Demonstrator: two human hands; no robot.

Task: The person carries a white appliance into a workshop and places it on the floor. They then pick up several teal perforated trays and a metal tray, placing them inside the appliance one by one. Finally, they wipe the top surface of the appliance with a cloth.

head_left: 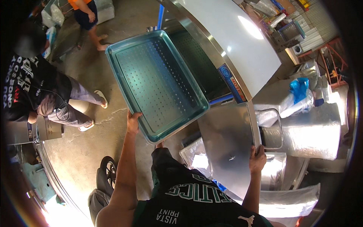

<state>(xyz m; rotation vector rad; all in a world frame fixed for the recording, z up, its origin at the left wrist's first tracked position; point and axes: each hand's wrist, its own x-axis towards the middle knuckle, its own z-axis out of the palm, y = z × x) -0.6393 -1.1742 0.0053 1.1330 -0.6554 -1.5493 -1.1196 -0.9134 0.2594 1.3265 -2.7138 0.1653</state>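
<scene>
A large rectangular perforated metal tray (151, 87) with a raised rim and a blue-green tint is held out in front of me, tilted. My left hand (133, 122) is closed on its near left rim, the thumb over the edge. On the right, my right hand (258, 159) is closed around the near edge of a stainless steel door (230, 140), which stands swung out from a steel cabinet (238, 49). A bent-rod handle (278, 128) sticks out from the door's right side. Behind the tray, part of the cabinet's dark interior (196, 64) shows.
A person in a black shirt (49, 87) stands at left; another in dark shorts (87, 15) is farther back. Plastic-wrapped metal units (306, 136) crowd the right. A wheel (109, 172) lies near my left arm, and a green machine (41, 181) stands at lower left.
</scene>
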